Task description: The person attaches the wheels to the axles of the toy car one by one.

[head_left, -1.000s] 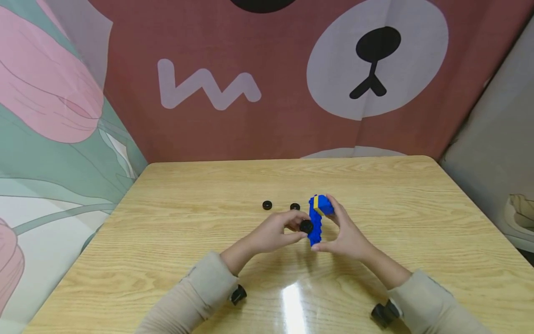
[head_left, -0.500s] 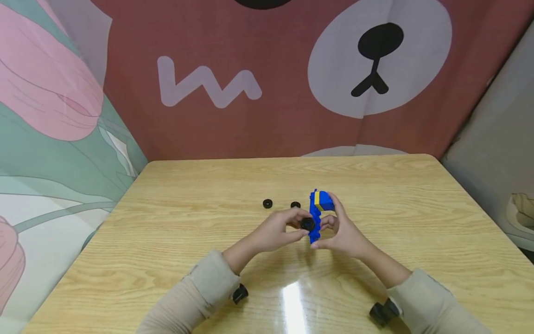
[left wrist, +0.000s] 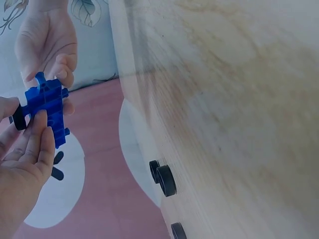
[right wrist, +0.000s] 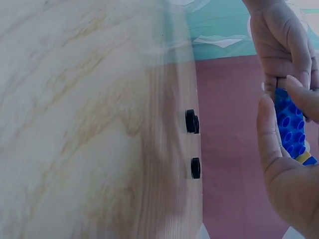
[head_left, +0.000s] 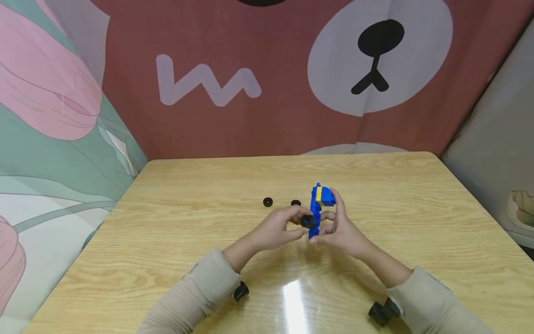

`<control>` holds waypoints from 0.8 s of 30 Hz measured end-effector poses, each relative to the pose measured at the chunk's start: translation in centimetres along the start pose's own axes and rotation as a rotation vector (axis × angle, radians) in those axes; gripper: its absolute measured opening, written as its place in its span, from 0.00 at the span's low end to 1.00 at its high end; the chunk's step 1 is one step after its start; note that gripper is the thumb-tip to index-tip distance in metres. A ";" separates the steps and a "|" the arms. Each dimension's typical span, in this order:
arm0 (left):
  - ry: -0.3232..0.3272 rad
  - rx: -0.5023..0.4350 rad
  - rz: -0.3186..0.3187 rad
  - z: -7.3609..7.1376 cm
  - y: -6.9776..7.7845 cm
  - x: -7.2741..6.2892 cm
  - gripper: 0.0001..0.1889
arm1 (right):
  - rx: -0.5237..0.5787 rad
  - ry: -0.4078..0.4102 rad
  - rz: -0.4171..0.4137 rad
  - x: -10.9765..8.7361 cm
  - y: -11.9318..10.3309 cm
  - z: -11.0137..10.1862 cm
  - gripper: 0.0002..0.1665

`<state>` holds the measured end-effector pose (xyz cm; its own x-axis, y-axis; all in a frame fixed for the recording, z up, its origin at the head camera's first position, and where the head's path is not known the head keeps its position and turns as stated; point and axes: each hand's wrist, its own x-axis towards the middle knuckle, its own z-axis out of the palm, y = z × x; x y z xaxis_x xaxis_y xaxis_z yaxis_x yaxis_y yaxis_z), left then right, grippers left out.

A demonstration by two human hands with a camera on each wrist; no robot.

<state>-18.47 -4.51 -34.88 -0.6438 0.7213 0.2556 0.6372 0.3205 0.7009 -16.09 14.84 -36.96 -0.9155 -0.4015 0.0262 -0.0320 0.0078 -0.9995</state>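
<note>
In the head view my right hand [head_left: 348, 234] grips a blue building-block car [head_left: 314, 211] with a yellow strip and a blue block at its far end. My left hand [head_left: 277, 229] pinches a black toy wheel [head_left: 308, 221] at the car's left side, and blue shows through the wheel's middle. The left wrist view shows the car's underside [left wrist: 47, 102] with small side pegs, and the wheel [left wrist: 19, 119] between thumb and fingers at one peg. Studs [right wrist: 289, 124] on the car's top face the right wrist view, partly covered by the right thumb and fingers.
Beyond the left hand, a loose black wheel [head_left: 268, 202] lies on the wooden table [head_left: 187, 195]. Near it is another wheel [head_left: 295, 203], partly hidden by the hand. The left wrist view shows a further wheel [left wrist: 167, 180] among these. A printed cloth [head_left: 208, 130] hangs behind the table.
Both hands and the car have shifted slightly away, and the car tilts more upright. The wheel has turned to show its blue-centred face. More right-hand fingers show behind the car.
</note>
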 end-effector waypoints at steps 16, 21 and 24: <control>-0.006 -0.015 0.019 -0.4 0.5 -0.1 0.17 | 0.076 0.013 -0.071 -0.2 -1.2 0.7 0.52; 0.020 -0.158 -0.029 -0.1 0.3 -0.2 0.15 | 0.065 0.029 -0.086 -0.3 -1.1 0.8 0.51; 0.046 -0.301 -0.074 0.0 0.4 -0.2 0.14 | 0.053 0.041 -0.100 -0.3 -1.1 0.9 0.51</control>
<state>-18.07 -4.51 -34.70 -0.7066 0.6721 0.2213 0.4383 0.1702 0.8826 -15.41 14.11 -35.90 -0.9244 -0.3602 0.1251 -0.1034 -0.0792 -0.9915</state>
